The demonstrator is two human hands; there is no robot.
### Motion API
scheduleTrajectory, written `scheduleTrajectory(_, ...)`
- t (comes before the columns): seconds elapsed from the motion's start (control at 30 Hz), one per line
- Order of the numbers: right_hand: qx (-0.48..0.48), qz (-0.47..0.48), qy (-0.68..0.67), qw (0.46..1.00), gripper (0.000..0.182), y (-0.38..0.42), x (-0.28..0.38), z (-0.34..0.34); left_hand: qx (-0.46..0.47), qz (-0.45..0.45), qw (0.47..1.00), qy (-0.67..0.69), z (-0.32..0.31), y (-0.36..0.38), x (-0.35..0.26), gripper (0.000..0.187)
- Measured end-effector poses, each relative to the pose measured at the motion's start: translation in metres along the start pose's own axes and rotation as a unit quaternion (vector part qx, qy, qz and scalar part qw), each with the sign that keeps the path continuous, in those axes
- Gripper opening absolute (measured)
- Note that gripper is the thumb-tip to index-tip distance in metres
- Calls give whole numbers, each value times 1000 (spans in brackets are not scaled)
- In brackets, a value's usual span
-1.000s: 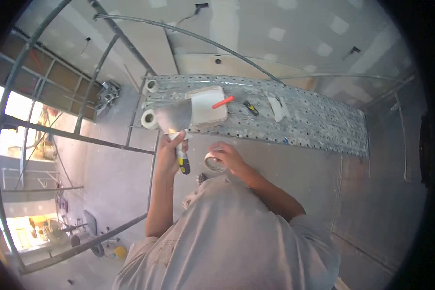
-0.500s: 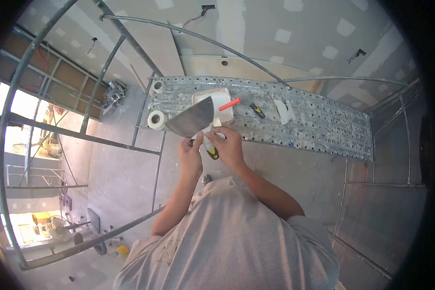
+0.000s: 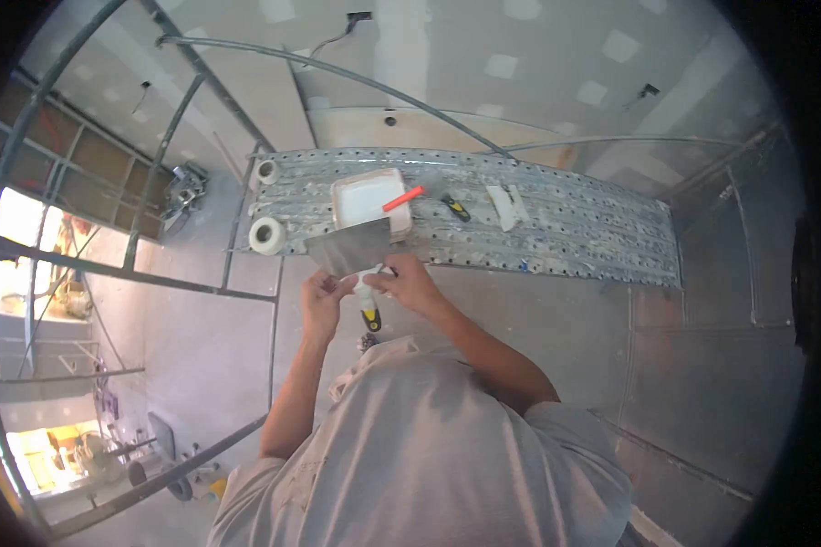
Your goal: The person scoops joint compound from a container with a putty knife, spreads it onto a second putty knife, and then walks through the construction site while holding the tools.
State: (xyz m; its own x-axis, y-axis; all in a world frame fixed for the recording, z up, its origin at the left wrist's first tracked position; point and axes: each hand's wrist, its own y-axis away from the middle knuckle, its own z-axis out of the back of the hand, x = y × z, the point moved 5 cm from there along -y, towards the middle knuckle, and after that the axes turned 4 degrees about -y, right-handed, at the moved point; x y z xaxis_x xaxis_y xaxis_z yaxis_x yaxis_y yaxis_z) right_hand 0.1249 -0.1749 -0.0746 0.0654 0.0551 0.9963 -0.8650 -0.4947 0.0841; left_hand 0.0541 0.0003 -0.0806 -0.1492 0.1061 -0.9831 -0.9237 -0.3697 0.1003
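Observation:
Both my hands are at a wide putty knife [image 3: 348,249] just in front of the scaffold plank, its broad metal blade pointing away from me. Its yellow-and-black handle end [image 3: 371,317] hangs toward my body. The fingers of my left hand [image 3: 321,305] pinch near the left side of the blade's base. My right hand [image 3: 410,287] is closed at the right side of the knife's pale neck. Beyond the blade stands a tray of white compound [image 3: 360,193], with a red stick [image 3: 403,198] across its right side.
The perforated metal plank [image 3: 593,232] carries two rolls of white tape [image 3: 266,235], a smaller putty knife [image 3: 455,208] and a white scrap [image 3: 504,208]. Scaffold tubes [image 3: 73,257] frame the left side. Patched drywall [image 3: 538,68] rises behind.
The knife has come lower and nearer my body, its blade turned flatter and its handle more upright in view. My hands have moved with it. The view has shifted slightly right.

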Motion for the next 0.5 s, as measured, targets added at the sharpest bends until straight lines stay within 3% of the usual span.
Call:
scheduleTrajectory(0.1, -1, 41, 58, 997, 33, -4, -13, 9, -9, 27, 999, 29, -16, 3, 10, 20)
scheduleTrajectory(0.17, -25, 41, -13, 999, 32, 7, -17, 10, 3, 33, 996, 79, -27, 5, 9, 20)
scheduleTrajectory(0.23, -84, 41, 29, 995, 28, 17, -24, 21, 54, 40, 994, 84, -40, 2, 14, 17)
scheduleTrajectory(0.37, -102, -46, 16, 994, 26, 36, -34, 67, 74, 45, 994, 62, -88, 2, 15, 17)
scheduleTrajectory(0.4, -110, -71, -151, 980, 26, 32, -66, 76, 84, 46, 994, 47, -103, -7, 28, 18)
scheduleTrajectory(0.43, -113, -71, -151, 979, 26, 34, -65, 84, 96, 46, 994, 33, -122, -12, 18, 21)
scheduleTrajectory(0.47, -153, -61, -165, 973, 23, 37, -62, 97, 93, 67, 985, 126, -143, -10, 9, 23)
scheduleTrajectory(0.5, -192, -50, -177, 964, 20, 41, -57, 112, 96, 66, 985, 127, -154, -12, 16, 23)
